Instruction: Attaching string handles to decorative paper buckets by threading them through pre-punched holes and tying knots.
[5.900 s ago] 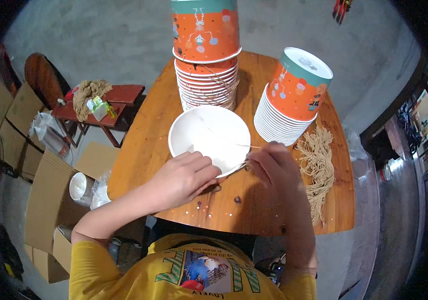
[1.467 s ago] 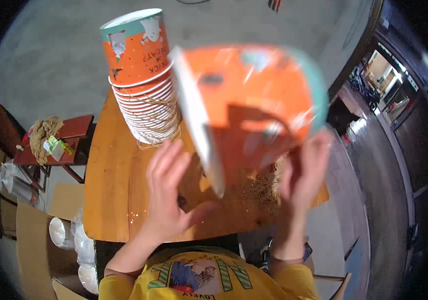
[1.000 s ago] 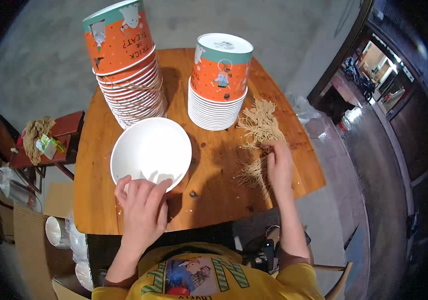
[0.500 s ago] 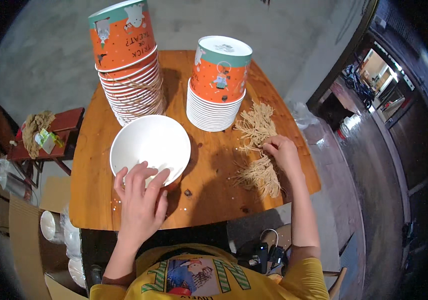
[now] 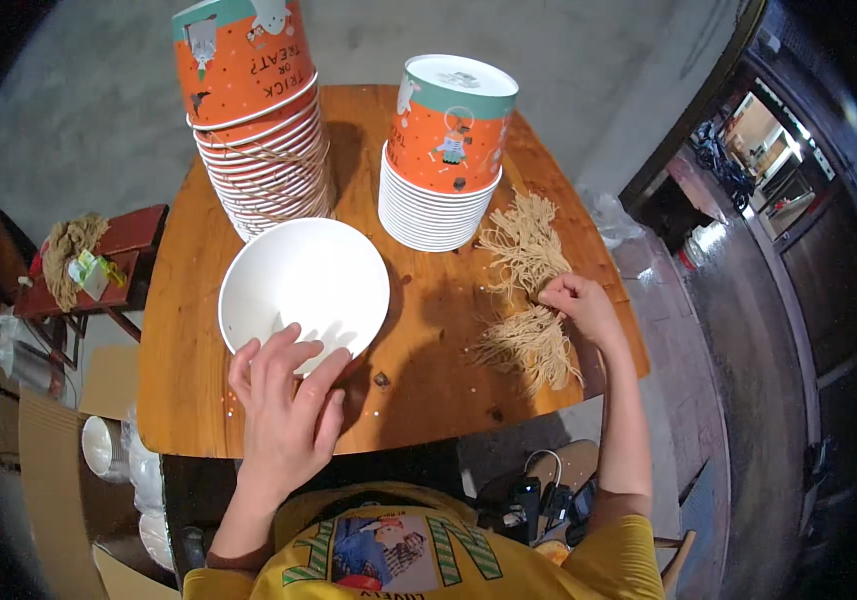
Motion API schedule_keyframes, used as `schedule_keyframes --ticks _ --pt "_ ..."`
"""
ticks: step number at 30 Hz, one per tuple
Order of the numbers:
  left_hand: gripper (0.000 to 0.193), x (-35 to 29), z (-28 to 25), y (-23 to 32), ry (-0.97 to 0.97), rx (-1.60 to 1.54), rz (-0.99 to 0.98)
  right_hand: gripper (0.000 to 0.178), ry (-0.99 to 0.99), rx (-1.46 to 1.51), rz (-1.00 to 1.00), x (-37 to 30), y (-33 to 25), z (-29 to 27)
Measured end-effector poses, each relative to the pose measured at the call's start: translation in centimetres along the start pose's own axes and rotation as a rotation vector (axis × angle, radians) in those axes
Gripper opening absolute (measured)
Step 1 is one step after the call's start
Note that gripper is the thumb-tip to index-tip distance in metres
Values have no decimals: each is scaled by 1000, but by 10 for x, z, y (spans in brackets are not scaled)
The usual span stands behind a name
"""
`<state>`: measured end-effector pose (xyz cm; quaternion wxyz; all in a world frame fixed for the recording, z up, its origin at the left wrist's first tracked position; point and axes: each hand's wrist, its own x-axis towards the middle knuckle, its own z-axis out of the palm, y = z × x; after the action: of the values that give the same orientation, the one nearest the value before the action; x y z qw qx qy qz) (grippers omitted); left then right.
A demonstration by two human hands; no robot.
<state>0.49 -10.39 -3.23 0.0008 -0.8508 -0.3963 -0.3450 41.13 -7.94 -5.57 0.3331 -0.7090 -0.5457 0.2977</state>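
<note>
A white-lined paper bucket (image 5: 314, 265) sits on the wooden table with its mouth facing me. My left hand (image 5: 287, 420) lies at the bucket's near rim, fingers spread and reaching over the edge, thumb apart on the near side. To the right, a bundle of beige cords (image 5: 526, 245) is gathered in the middle and fans out loosely at both ends. My right hand (image 5: 589, 308) pinches at its narrow middle with thumb and fingers; whether one strand or several are between the fingertips is hidden.
A tall stack of upside-down orange and green paper buckets (image 5: 249, 75) stands behind the bucket, and a shorter stack (image 5: 449, 150) stands to its right. White specks dot the table (image 5: 429, 390). A red stool (image 5: 134, 265) holding a cloth stands at left, near open cardboard boxes (image 5: 54, 470).
My right hand has shifted slightly right at the cord bundle, still pinching. My left hand stays at the bucket's rim. The view has tilted a little.
</note>
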Motion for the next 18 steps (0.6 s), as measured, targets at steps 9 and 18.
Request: schedule_keyframes --ticks 9,18 --pt "43 -1 1 1 18 -16 23 13 332 -710 -356 33 5 29" --pt "41 -9 -5 -2 43 2 10 17 221 -284 -110 54 12 19"
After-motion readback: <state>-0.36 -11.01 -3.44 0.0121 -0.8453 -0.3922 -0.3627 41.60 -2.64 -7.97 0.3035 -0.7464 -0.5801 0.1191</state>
